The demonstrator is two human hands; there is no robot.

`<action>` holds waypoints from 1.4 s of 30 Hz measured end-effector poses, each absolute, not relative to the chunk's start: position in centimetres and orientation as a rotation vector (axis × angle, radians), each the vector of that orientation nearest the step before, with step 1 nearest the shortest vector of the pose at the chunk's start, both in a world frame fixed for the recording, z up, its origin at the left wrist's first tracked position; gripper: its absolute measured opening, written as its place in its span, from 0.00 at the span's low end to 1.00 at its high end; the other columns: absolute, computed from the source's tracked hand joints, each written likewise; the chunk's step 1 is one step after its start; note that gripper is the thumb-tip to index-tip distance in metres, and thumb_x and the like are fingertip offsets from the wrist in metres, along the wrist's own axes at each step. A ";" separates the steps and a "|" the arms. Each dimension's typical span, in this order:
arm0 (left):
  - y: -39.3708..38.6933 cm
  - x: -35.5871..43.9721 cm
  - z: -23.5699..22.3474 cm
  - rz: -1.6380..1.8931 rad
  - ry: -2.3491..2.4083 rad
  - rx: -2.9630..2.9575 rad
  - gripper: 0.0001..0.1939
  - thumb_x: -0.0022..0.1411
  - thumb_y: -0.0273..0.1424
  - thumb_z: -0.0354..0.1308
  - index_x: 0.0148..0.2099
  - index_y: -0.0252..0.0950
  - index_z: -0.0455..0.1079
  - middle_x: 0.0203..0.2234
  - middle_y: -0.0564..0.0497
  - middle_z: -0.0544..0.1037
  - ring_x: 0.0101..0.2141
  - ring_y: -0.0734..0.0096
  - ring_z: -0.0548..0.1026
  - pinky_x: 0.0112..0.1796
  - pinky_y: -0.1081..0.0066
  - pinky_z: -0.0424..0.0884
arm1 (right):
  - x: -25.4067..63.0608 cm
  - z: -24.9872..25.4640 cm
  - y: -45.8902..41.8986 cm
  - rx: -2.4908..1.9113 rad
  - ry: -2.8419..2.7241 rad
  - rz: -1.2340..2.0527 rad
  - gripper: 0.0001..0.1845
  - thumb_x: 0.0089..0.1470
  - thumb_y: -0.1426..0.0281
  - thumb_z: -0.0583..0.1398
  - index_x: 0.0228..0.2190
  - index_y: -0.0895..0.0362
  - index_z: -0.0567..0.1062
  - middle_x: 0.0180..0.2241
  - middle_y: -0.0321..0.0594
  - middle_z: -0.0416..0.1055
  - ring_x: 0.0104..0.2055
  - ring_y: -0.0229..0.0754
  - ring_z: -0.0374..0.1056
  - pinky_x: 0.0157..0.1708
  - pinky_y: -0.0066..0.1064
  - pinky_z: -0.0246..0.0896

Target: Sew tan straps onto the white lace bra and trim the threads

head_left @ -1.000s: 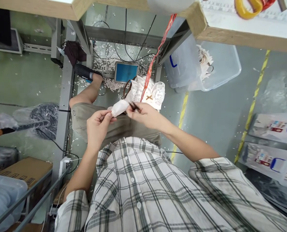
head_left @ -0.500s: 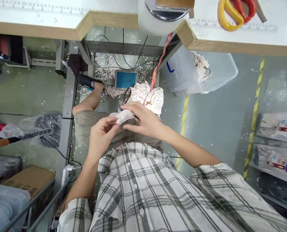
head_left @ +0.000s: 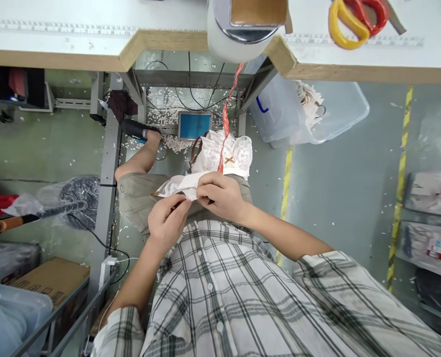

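Note:
A white lace bra [head_left: 239, 151] with a small brown bow lies over my lap, its cups toward the table and a brown strap [head_left: 195, 151] at its left side. My left hand [head_left: 168, 218] pinches the lower edge of the bra's white band [head_left: 185, 183]. My right hand [head_left: 222, 196] is closed on the same band, a little to the right. Something small and dark shows at the fingertips of both hands; I cannot make out what it is. A red-and-white cord [head_left: 226, 119] hangs from the table and runs down over the bra.
Above my lap is a white table with a wooden edge [head_left: 168, 40], holding a white machine part [head_left: 239, 44] and yellow-and-red scissors [head_left: 349, 25]. A clear bin [head_left: 339, 114] with pale garments stands at right. A blue-topped pedal [head_left: 194, 125] sits on the scrap-strewn floor.
The band has been spread out flatter between my hands. My right hand has gone from loosely spread fingers to a closed grip. The view has shifted slightly, and the cord hangs further left.

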State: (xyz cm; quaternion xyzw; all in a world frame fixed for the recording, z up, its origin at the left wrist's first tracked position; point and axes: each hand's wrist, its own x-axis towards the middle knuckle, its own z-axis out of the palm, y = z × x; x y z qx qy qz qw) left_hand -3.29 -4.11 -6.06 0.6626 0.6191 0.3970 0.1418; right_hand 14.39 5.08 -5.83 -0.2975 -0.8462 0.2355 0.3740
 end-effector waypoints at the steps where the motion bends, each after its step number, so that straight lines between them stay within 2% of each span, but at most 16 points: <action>1: -4.1 -3.2 -6.1 1.180 1.776 1.983 0.08 0.62 0.27 0.64 0.40 0.46 0.80 0.37 0.51 0.83 0.37 0.68 0.80 0.42 0.70 0.76 | 14.4 -5.8 5.1 -0.735 -2.132 0.590 0.10 0.57 0.78 0.56 0.27 0.54 0.72 0.34 0.36 0.75 0.34 0.34 0.70 0.32 0.24 0.63; 5: -3.6 -3.1 -5.7 1.345 1.681 2.243 0.11 0.61 0.21 0.63 0.44 0.41 0.77 0.37 0.51 0.81 0.36 0.71 0.80 0.39 0.73 0.76 | 14.2 -5.6 5.2 -0.640 -2.057 0.568 0.11 0.54 0.83 0.56 0.27 0.54 0.68 0.32 0.34 0.75 0.33 0.33 0.70 0.32 0.24 0.63; 9: -3.3 -3.0 -5.1 1.308 1.672 2.299 0.15 0.61 0.19 0.63 0.47 0.40 0.74 0.38 0.50 0.80 0.37 0.72 0.79 0.39 0.73 0.76 | 14.2 -5.9 5.2 -0.625 -2.058 0.542 0.12 0.54 0.83 0.56 0.27 0.54 0.69 0.29 0.33 0.74 0.30 0.33 0.68 0.31 0.24 0.63; 15: -3.1 -3.0 -3.8 1.208 1.565 1.920 0.15 0.62 0.29 0.65 0.51 0.38 0.72 0.36 0.49 0.77 0.33 0.71 0.75 0.32 0.72 0.72 | 14.5 -6.1 5.2 -0.592 -2.023 0.467 0.11 0.58 0.80 0.57 0.27 0.54 0.72 0.28 0.33 0.74 0.29 0.32 0.67 0.29 0.24 0.63; 17: -3.0 -2.9 -3.6 1.172 1.549 1.880 0.14 0.63 0.27 0.64 0.52 0.39 0.72 0.35 0.50 0.77 0.31 0.73 0.73 0.30 0.73 0.70 | 14.7 -6.2 5.2 -0.584 -2.044 0.473 0.12 0.59 0.79 0.57 0.26 0.54 0.73 0.28 0.34 0.74 0.28 0.33 0.67 0.29 0.25 0.62; 21: -3.2 -2.2 -3.2 1.218 1.570 1.609 0.11 0.61 0.26 0.66 0.45 0.39 0.71 0.31 0.54 0.76 0.28 0.76 0.70 0.31 0.75 0.66 | 15.1 -6.6 4.9 -0.579 -2.102 0.505 0.13 0.61 0.77 0.57 0.26 0.54 0.74 0.27 0.35 0.74 0.28 0.34 0.67 0.28 0.28 0.59; 25: -3.4 -1.6 -2.8 1.065 1.410 0.832 0.12 0.62 0.38 0.66 0.38 0.37 0.68 0.22 0.59 0.64 0.23 0.78 0.60 0.25 0.76 0.58 | 15.2 -6.9 4.6 -0.750 -2.124 0.558 0.17 0.64 0.70 0.55 0.23 0.55 0.73 0.23 0.35 0.73 0.24 0.33 0.66 0.26 0.27 0.59; 28: -3.5 -1.5 -2.7 0.990 1.349 0.643 0.15 0.61 0.42 0.66 0.35 0.36 0.72 0.19 0.60 0.58 0.21 0.79 0.54 0.24 0.76 0.53 | 15.0 -6.8 4.8 -0.738 -2.092 0.565 0.15 0.62 0.72 0.55 0.24 0.55 0.73 0.24 0.34 0.74 0.25 0.32 0.67 0.26 0.26 0.60; 31: -3.5 -1.6 -2.5 1.079 1.489 0.674 0.11 0.60 0.39 0.67 0.38 0.36 0.76 0.21 0.58 0.61 0.24 0.78 0.57 0.28 0.75 0.57 | 14.8 -6.1 5.3 -0.599 -2.087 0.587 0.10 0.57 0.78 0.57 0.28 0.54 0.73 0.30 0.35 0.75 0.30 0.33 0.70 0.30 0.25 0.64; 34: -3.6 -1.7 -2.1 1.075 1.605 0.795 0.09 0.62 0.37 0.66 0.41 0.37 0.80 0.23 0.56 0.67 0.27 0.76 0.61 0.32 0.74 0.61 | 15.0 -5.1 5.8 -0.603 -2.060 0.822 0.09 0.54 0.79 0.59 0.36 0.56 0.74 0.37 0.40 0.74 0.34 0.35 0.71 0.31 0.25 0.67; 38: -3.7 -1.9 -1.7 1.044 1.652 0.899 0.09 0.63 0.37 0.64 0.43 0.39 0.81 0.23 0.56 0.70 0.26 0.76 0.62 0.30 0.74 0.61 | 15.1 -3.9 6.0 -0.677 -2.078 0.927 0.10 0.58 0.73 0.60 0.43 0.55 0.75 0.40 0.41 0.73 0.35 0.35 0.71 0.33 0.26 0.69; 42: -3.7 -1.9 -1.5 0.999 1.718 1.051 0.10 0.65 0.37 0.63 0.43 0.38 0.80 0.21 0.57 0.68 0.24 0.77 0.60 0.27 0.75 0.60 | 14.9 -3.2 6.3 -0.626 -2.241 0.790 0.06 0.62 0.73 0.59 0.39 0.56 0.77 0.38 0.39 0.75 0.38 0.35 0.72 0.33 0.25 0.66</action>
